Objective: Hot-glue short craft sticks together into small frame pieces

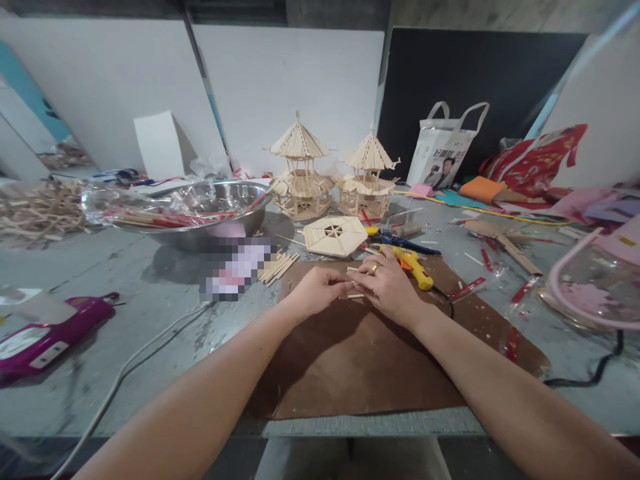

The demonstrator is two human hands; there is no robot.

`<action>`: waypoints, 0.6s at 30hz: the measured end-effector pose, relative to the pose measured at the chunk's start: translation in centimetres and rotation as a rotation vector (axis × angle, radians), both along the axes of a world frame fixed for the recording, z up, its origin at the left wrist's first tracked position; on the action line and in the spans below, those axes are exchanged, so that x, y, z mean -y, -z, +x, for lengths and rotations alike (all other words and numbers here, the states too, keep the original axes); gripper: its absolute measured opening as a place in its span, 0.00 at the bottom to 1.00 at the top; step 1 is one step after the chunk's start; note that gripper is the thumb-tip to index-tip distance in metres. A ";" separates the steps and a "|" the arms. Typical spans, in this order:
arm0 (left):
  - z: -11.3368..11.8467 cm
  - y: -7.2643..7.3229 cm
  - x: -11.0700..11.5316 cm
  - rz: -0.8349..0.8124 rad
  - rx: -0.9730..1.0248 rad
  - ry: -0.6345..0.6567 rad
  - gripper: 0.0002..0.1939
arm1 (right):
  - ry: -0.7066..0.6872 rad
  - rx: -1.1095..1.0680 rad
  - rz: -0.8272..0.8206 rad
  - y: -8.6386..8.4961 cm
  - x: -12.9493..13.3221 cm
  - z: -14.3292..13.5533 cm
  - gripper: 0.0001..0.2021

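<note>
Over the brown board (350, 367), my left hand (320, 291) and my right hand (387, 283) meet, each with its fingers closed on small pale wooden sticks (356, 296). The fingers hide most of these sticks. My right hand wears a ring and lies beside a yellow glue gun (413, 263). Just behind the hands is a flat hexagonal stick panel (320, 237). A pile of loose sticks (279, 268) lies left of my left hand. Two pagoda models (299, 193) (371, 160) made of sticks stand farther back.
A metal bowl (255, 212) with plastic-wrapped sticks stands at the back left. A purple device (95, 313) and a cable (117, 380) are at left. On the right are red scraps (470, 289), a pink-rimmed clear container (590, 287) and a white bag (440, 150) farther back.
</note>
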State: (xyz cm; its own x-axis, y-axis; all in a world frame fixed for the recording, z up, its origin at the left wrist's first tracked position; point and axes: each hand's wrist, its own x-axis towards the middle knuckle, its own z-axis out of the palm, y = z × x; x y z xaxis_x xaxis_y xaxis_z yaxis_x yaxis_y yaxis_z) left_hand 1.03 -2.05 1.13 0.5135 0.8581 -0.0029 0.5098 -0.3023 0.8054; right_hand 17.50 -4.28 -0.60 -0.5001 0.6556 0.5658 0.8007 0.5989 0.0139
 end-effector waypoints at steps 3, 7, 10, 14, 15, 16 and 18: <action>0.0 0.5 -0.3 -0.068 0.071 -0.049 0.16 | 0.070 -0.131 0.023 0.2 -0.2 0.3 0.18; 0.2 0.6 -0.3 -0.168 0.235 -0.134 0.16 | 0.167 -0.531 0.013 0.7 -0.8 0.6 0.28; 0.3 0.5 -0.2 -0.211 0.339 -0.141 0.16 | 0.156 -0.976 -0.207 0.6 -1.2 0.6 0.27; 0.4 0.6 -0.1 -0.217 0.354 -0.089 0.15 | -0.032 -1.328 -0.629 0.1 -1.0 0.2 0.16; 0.4 0.6 0.0 -0.217 0.343 -0.075 0.15 | -0.067 -1.365 -0.676 0.0 -0.9 0.2 0.13; 0.4 0.6 0.0 -0.219 0.329 -0.062 0.15 | -0.090 -1.393 -0.699 -0.1 -0.8 0.2 0.12; 0.5 0.6 0.1 -0.228 0.304 -0.034 0.16 | -0.113 -1.425 -0.714 -0.2 -0.7 0.2 0.10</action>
